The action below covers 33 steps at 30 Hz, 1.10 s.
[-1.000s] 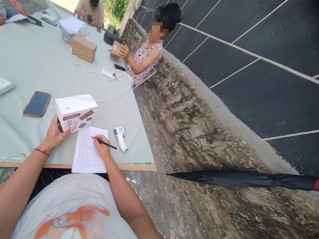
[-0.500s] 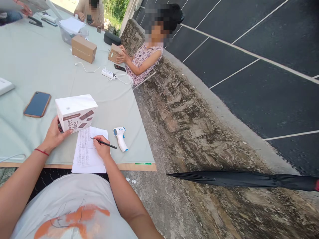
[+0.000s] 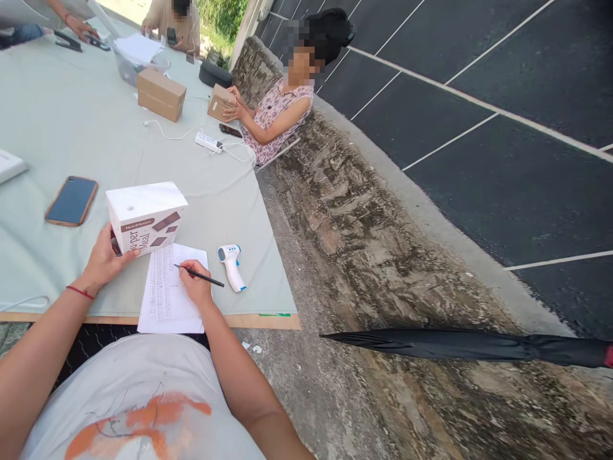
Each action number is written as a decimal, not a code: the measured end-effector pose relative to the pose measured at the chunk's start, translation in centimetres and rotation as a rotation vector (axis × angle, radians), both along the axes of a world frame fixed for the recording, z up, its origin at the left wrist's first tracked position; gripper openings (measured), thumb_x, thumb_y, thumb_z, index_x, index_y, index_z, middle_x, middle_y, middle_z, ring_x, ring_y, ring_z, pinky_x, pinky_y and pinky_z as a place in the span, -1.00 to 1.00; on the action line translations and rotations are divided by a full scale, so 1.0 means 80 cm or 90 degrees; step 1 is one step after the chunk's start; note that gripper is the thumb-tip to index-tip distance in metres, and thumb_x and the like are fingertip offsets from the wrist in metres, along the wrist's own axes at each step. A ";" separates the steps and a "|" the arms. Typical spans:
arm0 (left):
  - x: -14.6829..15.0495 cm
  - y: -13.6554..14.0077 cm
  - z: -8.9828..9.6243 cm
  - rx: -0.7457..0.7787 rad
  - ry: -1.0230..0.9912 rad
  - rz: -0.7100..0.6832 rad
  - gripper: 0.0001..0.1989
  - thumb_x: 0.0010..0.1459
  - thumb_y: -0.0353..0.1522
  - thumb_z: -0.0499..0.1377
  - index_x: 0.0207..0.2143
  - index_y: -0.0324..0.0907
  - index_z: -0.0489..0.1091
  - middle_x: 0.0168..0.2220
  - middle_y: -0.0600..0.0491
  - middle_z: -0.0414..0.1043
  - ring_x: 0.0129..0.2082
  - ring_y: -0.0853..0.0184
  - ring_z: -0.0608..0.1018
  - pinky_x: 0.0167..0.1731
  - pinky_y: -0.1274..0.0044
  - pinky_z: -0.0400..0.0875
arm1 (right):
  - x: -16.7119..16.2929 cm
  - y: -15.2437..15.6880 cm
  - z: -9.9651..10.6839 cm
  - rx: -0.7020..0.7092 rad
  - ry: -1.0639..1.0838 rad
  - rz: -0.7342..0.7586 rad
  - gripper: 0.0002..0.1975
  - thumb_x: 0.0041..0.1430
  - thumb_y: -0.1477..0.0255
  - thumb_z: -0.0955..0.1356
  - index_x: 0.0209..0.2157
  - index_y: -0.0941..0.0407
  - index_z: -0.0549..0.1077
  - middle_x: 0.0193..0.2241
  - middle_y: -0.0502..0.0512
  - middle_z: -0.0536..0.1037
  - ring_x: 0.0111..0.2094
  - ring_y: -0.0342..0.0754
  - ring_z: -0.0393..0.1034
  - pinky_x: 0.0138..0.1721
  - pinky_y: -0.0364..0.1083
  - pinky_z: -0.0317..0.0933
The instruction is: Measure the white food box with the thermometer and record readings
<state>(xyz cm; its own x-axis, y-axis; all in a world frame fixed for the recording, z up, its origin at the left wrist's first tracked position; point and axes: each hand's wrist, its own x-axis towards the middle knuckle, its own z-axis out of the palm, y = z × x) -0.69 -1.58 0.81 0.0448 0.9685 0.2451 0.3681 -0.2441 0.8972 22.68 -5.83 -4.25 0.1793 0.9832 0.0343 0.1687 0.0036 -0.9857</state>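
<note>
My left hand (image 3: 106, 257) is closed on the lower left corner of a white printed carton (image 3: 146, 217), its thumb along the bottom edge. The carton stands at the top end of some paper sheets (image 3: 165, 297) covered in rows of writing. In my right hand (image 3: 195, 281) is a slim black pen (image 3: 208, 278), gripped for writing, with its tip over the top sheet. The right hand rests on the paper's right side. A white and blue infrared thermometer (image 3: 233, 267) lies just right of that hand. A phone (image 3: 71, 200) lies left of the carton.
Farther along the table (image 3: 62, 121) are a brown box (image 3: 161, 94), a power strip (image 3: 209, 142) and a plastic bin (image 3: 127, 69) with papers. A person (image 3: 280, 115) at the right edge holds another brown box (image 3: 221, 102). A folded black umbrella (image 3: 431, 344) juts in from the right.
At the far left, another person's hand has moved right, onto a dark object on the table. My hands, the carton and the pen have hardly moved.
</note>
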 end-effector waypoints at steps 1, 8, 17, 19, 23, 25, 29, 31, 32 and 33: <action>0.000 0.000 0.000 0.000 0.000 -0.002 -0.18 -0.06 0.01 0.37 0.14 -0.19 0.20 0.05 -0.19 0.40 -0.04 0.01 0.54 -0.18 0.23 0.57 | 0.000 0.000 0.000 -0.001 0.001 -0.001 -0.81 -0.07 0.26 0.32 -0.43 0.06 0.45 -0.49 -0.01 0.53 -0.47 -0.10 0.35 -0.41 -0.10 0.28; 0.002 -0.002 0.003 0.001 -0.007 -0.009 -0.17 -0.06 0.02 0.36 0.16 -0.18 0.19 0.07 -0.19 0.39 0.00 -0.01 0.53 -0.15 0.22 0.57 | 0.000 0.000 -0.001 0.003 -0.003 0.001 -0.82 -0.07 0.27 0.32 -0.43 0.06 0.46 -0.50 -0.01 0.52 -0.48 -0.10 0.34 -0.41 -0.10 0.28; 0.002 -0.002 0.004 -0.003 0.001 -0.006 -0.17 -0.05 0.02 0.36 0.15 -0.18 0.19 0.06 -0.19 0.39 -0.02 0.00 0.54 -0.17 0.23 0.58 | -0.001 0.000 -0.002 0.010 0.001 -0.001 -0.83 -0.06 0.27 0.33 -0.44 0.06 0.45 -0.49 -0.01 0.53 -0.48 -0.10 0.35 -0.40 -0.10 0.30; 0.002 -0.002 0.004 -0.003 0.002 -0.005 -0.17 -0.05 0.02 0.36 0.16 -0.18 0.18 0.07 -0.19 0.38 -0.01 0.00 0.54 -0.17 0.23 0.58 | -0.001 0.000 -0.001 0.010 0.003 -0.001 -0.83 -0.07 0.28 0.33 -0.44 0.06 0.45 -0.49 -0.01 0.53 -0.48 -0.10 0.35 -0.40 -0.09 0.30; 0.001 -0.002 0.004 -0.008 0.007 -0.005 -0.17 -0.05 0.01 0.36 0.16 -0.17 0.18 0.07 -0.18 0.38 -0.01 0.00 0.54 -0.18 0.23 0.58 | -0.002 0.000 -0.001 0.002 0.003 -0.003 -0.82 -0.07 0.27 0.32 -0.42 0.06 0.46 -0.48 0.00 0.53 -0.47 -0.10 0.36 -0.39 -0.09 0.31; 0.001 -0.002 0.003 -0.010 0.010 -0.003 -0.17 -0.05 0.02 0.36 0.16 -0.17 0.18 0.07 -0.18 0.38 -0.01 0.00 0.54 -0.18 0.23 0.58 | -0.002 0.000 -0.001 -0.003 -0.001 -0.002 -0.81 -0.06 0.27 0.32 -0.41 0.06 0.47 -0.47 0.00 0.54 -0.46 -0.10 0.36 -0.37 -0.09 0.32; 0.001 -0.002 0.003 -0.009 0.007 -0.002 -0.16 -0.06 0.02 0.36 0.16 -0.17 0.18 0.08 -0.18 0.37 0.00 0.00 0.53 -0.17 0.23 0.57 | -0.002 0.000 -0.002 -0.009 -0.004 0.000 -0.80 -0.06 0.26 0.32 -0.40 0.06 0.47 -0.47 0.00 0.55 -0.45 -0.10 0.37 -0.37 -0.09 0.32; 0.001 -0.002 0.003 -0.011 0.004 -0.004 -0.16 -0.06 0.02 0.36 0.16 -0.17 0.17 0.08 -0.18 0.37 0.00 0.00 0.52 -0.17 0.23 0.57 | -0.001 -0.001 -0.001 -0.011 -0.008 0.002 -0.80 -0.06 0.26 0.32 -0.41 0.06 0.47 -0.47 0.00 0.55 -0.45 -0.10 0.38 -0.36 -0.09 0.32; 0.001 -0.002 0.003 -0.013 0.005 -0.004 -0.15 -0.06 0.03 0.36 0.16 -0.18 0.17 0.08 -0.19 0.37 0.00 0.00 0.52 -0.17 0.23 0.56 | -0.001 -0.001 -0.001 -0.011 -0.011 0.002 -0.81 -0.06 0.27 0.32 -0.41 0.06 0.47 -0.47 -0.01 0.55 -0.45 -0.10 0.38 -0.36 -0.10 0.32; 0.001 -0.002 0.003 -0.014 0.007 -0.004 -0.15 -0.06 0.03 0.36 0.16 -0.18 0.17 0.08 -0.19 0.37 0.00 0.00 0.52 -0.17 0.23 0.56 | -0.001 -0.001 -0.001 -0.011 -0.015 0.002 -0.81 -0.05 0.27 0.32 -0.41 0.06 0.47 -0.47 -0.01 0.55 -0.45 -0.10 0.38 -0.36 -0.10 0.32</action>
<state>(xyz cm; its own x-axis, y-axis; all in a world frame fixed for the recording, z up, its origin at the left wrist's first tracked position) -0.62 -1.71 1.06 0.0535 0.9732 0.2237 0.3762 -0.2271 0.8983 22.62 -5.89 -4.30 0.1758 0.9842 0.0208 0.1922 -0.0136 -0.9813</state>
